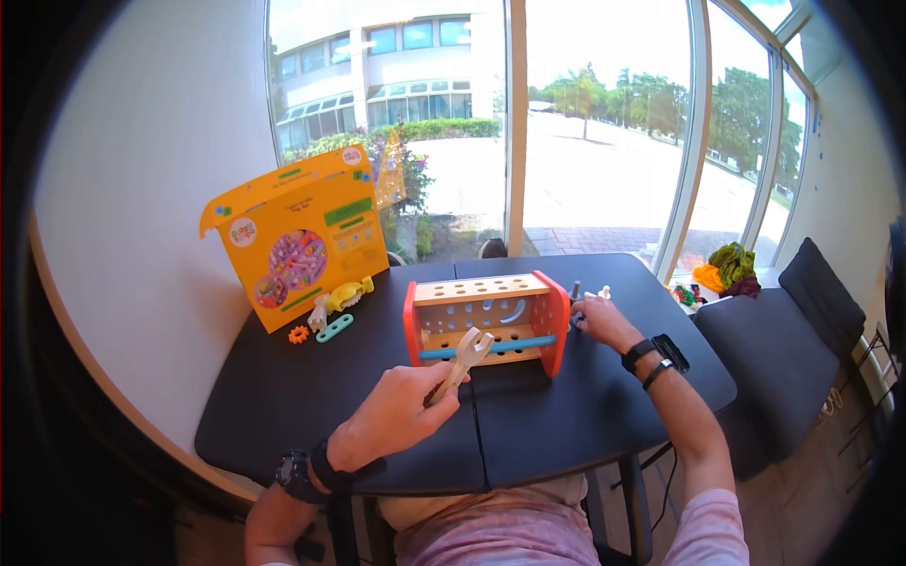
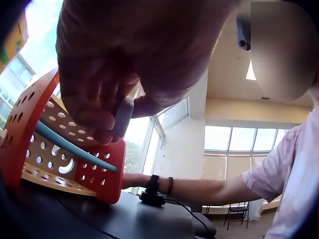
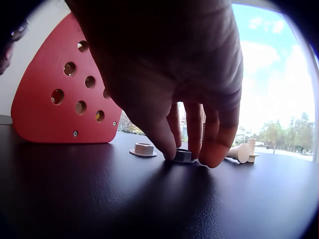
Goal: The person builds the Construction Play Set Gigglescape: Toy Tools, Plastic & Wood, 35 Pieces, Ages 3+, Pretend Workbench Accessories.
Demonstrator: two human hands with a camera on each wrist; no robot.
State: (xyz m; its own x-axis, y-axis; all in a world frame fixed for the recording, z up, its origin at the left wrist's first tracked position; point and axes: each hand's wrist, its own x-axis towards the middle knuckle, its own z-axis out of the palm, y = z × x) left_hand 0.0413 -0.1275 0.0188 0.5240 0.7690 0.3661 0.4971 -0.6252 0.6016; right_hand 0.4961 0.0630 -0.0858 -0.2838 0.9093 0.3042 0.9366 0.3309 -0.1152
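In the head view my left hand (image 1: 396,410) grips a wooden toy wrench (image 1: 471,350) by its handle, the forked head pointing up and away. The handle end (image 2: 123,117) pokes out of the fist in the left wrist view. Just beyond stands a toy toolbox (image 1: 486,291) with red end panels and a blue bar (image 1: 514,347). At the toolbox's right side, my right hand (image 1: 606,321) reaches down to the table. Its thumb and fingers pinch a dark grey flanged hex nut (image 3: 183,156) on the tabletop. A pale flanged nut (image 3: 143,150) lies beside the thumb.
Wooden bolts (image 3: 243,153) lie past the right hand's fingers. On the table's left are a yellow toy piece (image 1: 347,294), a teal strip (image 1: 335,328) and an orange gear (image 1: 298,335). A yellow box (image 1: 297,231) stands behind them. A dark chair (image 1: 788,349) is at the right.
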